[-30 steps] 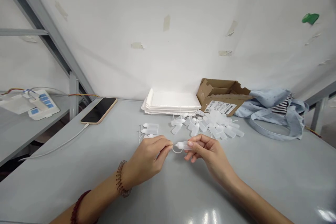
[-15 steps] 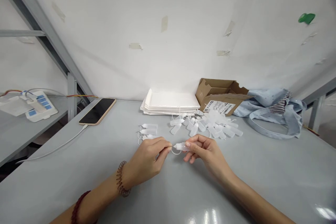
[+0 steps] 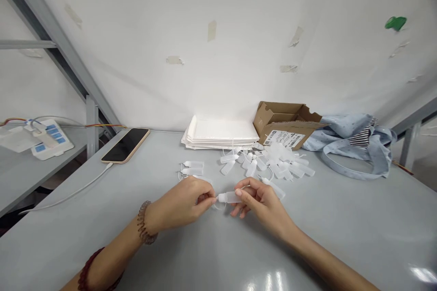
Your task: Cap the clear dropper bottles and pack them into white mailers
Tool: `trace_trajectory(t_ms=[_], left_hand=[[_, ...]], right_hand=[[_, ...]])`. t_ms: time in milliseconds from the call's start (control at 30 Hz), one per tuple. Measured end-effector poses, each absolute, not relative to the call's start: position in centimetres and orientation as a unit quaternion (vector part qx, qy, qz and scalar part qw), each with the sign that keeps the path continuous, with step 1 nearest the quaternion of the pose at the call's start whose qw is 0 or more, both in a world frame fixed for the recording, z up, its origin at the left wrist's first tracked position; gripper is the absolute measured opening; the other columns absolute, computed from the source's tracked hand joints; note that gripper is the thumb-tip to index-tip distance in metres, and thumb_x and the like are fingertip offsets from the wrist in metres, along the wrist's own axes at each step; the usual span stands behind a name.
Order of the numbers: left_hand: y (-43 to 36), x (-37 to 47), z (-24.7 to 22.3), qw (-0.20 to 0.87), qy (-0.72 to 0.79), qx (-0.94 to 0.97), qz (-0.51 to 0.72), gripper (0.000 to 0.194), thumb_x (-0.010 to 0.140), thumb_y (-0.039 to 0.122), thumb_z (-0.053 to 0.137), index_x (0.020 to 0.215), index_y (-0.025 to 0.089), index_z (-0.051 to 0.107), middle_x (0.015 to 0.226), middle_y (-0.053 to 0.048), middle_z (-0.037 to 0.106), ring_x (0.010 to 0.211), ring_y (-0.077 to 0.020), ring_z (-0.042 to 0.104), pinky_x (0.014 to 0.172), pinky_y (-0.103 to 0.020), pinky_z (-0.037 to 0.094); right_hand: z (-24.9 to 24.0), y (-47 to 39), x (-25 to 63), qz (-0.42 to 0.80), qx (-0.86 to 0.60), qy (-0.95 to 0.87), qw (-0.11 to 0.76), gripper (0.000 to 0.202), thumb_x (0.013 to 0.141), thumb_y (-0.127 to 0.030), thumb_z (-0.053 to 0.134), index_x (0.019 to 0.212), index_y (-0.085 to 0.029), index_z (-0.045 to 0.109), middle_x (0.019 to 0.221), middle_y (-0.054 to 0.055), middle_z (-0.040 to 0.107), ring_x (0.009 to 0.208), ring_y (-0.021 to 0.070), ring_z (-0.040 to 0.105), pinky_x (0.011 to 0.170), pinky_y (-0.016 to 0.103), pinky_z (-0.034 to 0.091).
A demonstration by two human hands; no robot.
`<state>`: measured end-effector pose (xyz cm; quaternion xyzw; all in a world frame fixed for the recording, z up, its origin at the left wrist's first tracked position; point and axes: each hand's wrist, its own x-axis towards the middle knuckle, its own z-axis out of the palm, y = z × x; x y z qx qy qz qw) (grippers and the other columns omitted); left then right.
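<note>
A small, translucent white plastic bottle with a tapered nozzle (image 3: 229,197) lies sideways between a person's two bare hands above a smooth gray tabletop (image 3: 218,254). The right hand (image 3: 261,199) holds the bottle's body near its base between thumb and fingers, its other fingers loosely curled below. The left hand (image 3: 186,200) is pinched narrow at the opposite end, thumb and forefinger closed on the nozzle's pointed tip, which points left; the fingertips hide its very end. A thin, whitish looped strap (image 3: 220,208) hangs below the nozzle, beside the left fingertips. A brown, translucent coiled band (image 3: 145,223) circles the left wrist, with a dark red band (image 3: 90,270) farther up the forearm.

Just behind the right hand lies another translucent bottle with a slim nozzle (image 3: 275,188), partly covered by the fingers. Beyond the left hand, similar clear-white bottles (image 3: 193,164) lie side by side, one partly hidden. A loose heap of translucent white bottles (image 3: 282,159) spreads in front of a stack of flat white packets (image 3: 223,132) and an open brown cardboard box with a printed label (image 3: 288,116). Pale blue patterned fabric (image 3: 351,145) is bunched at right; a black-screened smartphone (image 3: 125,145) lies at left, plugged into a white cable (image 3: 68,200).
</note>
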<state>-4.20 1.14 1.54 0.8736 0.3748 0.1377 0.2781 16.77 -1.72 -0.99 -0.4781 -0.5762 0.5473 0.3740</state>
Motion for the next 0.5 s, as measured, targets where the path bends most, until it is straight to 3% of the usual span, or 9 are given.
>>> trace_trajectory(t_ms=[133, 233, 400, 500], left_hand=[[1.5, -4.8, 2.2, 0.327, 0.402, 0.852, 0.07, 0.023, 0.082, 0.023, 0.048, 0.061, 0.016, 0.057, 0.05, 0.004, 0.045, 0.046, -0.0092, 0.035, 0.043, -0.022, 0.025], [1.8, -5.6, 2.6, 0.348, 0.415, 0.839, 0.044, 0.025, 0.078, 0.023, 0.048, 0.055, 0.017, 0.049, 0.048, 0.005, 0.037, 0.044, -0.0092, 0.027, 0.041, -0.023, 0.02], [2.4, -7.1, 2.9, 0.347, 0.45, 0.823, -0.015, 0.026, 0.077, 0.026, 0.047, 0.052, 0.018, 0.045, 0.047, 0.004, 0.04, 0.043, -0.0102, 0.03, 0.041, -0.024, 0.02], [2.7, -7.6, 3.0, 0.348, 0.475, 0.808, -0.035, 0.026, 0.077, 0.031, 0.048, 0.054, 0.019, 0.048, 0.047, 0.003, 0.045, 0.044, -0.0118, 0.037, 0.042, -0.023, 0.023]], right_hand=[[-0.9, -0.7, 18.4, 0.323, -0.54, -0.688, 0.362, 0.025, 0.087, -0.045, 0.05, 0.086, -0.02, 0.056, 0.073, 0.004, 0.067, 0.065, 0.0169, 0.061, 0.056, 0.028, 0.045], [-0.2, 0.3, 20.1, 0.182, -0.592, -0.724, 0.303, 0.021, 0.086, -0.041, 0.051, 0.083, -0.021, 0.057, 0.082, 0.006, 0.066, 0.071, 0.0193, 0.06, 0.06, 0.031, 0.043], [1.3, 1.1, 22.2, 0.143, -0.709, -0.682, 0.105, 0.021, 0.072, -0.032, 0.064, 0.088, -0.019, 0.058, 0.095, 0.009, 0.063, 0.084, 0.0251, 0.06, 0.062, 0.031, 0.043], [1.6, 1.1, 22.7, 0.145, -0.738, -0.658, 0.044, 0.022, 0.069, -0.027, 0.066, 0.087, -0.019, 0.058, 0.098, 0.009, 0.063, 0.088, 0.0261, 0.06, 0.061, 0.03, 0.041]])
